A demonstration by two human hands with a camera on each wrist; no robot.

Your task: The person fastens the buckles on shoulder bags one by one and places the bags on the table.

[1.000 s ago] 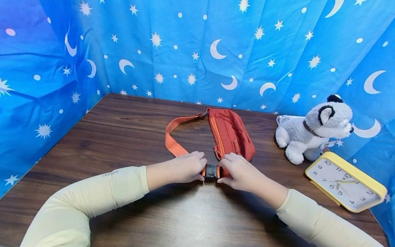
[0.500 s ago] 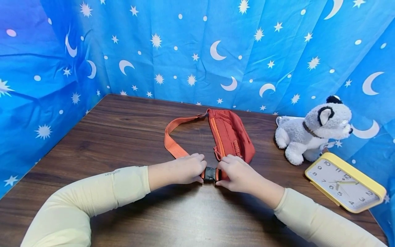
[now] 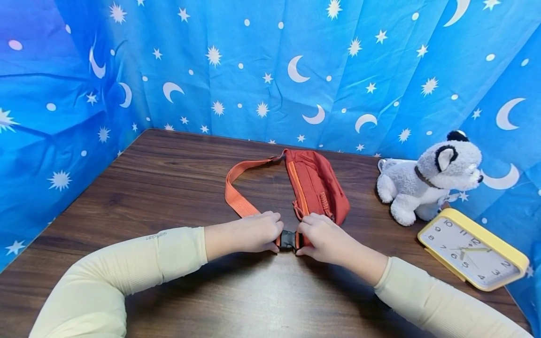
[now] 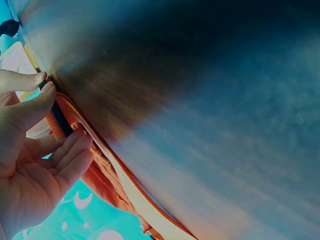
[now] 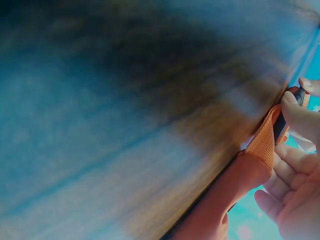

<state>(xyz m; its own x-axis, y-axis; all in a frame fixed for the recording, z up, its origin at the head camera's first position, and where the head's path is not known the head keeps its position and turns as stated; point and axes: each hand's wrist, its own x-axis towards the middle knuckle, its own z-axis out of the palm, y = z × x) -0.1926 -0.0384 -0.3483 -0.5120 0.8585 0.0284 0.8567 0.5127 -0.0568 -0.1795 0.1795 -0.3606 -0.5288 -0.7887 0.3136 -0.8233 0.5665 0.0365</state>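
Observation:
A rust-red waist bag (image 3: 321,185) with an orange zip lies on the table, its orange strap (image 3: 237,199) looping to the left. At its near end, a black side-release buckle (image 3: 288,240) spans the gap between both hands, its two halves joined in the head view. My left hand (image 3: 261,233) pinches the buckle's left end where the strap meets it. Thumb and fingers of my right hand (image 3: 323,238) grip its right end, beside the bag. In the right wrist view, ribbed orange webbing (image 5: 262,142) folds next to the buckle (image 5: 281,127). The fingers partly cover both buckle ends.
On the right of the brown wooden table (image 3: 169,178) sits a grey and white plush dog (image 3: 422,180). A yellow-framed clock (image 3: 473,249) leans in front of it. Blue cloth (image 3: 253,70) with moons and stars hangs behind and along the sides.
Both hands and the buckle have shifted very slightly toward the near edge, still gripping the same ends. The bag, plush dog and clock stay where they were.

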